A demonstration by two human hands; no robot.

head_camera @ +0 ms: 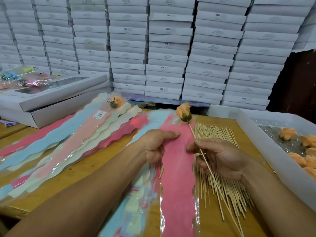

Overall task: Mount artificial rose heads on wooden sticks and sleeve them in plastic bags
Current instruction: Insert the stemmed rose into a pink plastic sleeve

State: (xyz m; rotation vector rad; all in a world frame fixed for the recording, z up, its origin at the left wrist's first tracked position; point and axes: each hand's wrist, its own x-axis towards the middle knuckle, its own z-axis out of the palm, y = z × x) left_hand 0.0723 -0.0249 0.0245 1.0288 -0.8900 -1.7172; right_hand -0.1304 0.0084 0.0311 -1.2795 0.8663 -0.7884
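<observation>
We pinched stick (pixel 207 165) with mounted rose head (pixel 183 112) in right hand (pixel 220 157), just right of pink bag (pixel 177 177); left hand (pixel 153 146) gripped bag's edge.

Two hands work here: the left hand (pixel 154 146) and the right hand (pixel 220 158). One orange rose head (pixel 183 112) sits mounted on one stick (pixel 201 149). A second finished rose (pixel 116 102) lies sleeved on the fanned plastic bags (pixel 95 132), which are too overlapped to count. One pink bag (pixel 177 168) lies uppermost. The loose sticks (pixel 220 187) on the bench (pixel 106 156) are too many to count. The white tray (pixel 266 142) shows about six loose rose heads (pixel 304 151). Stacked white boxes (pixel 164 48) form roughly seven columns.
</observation>
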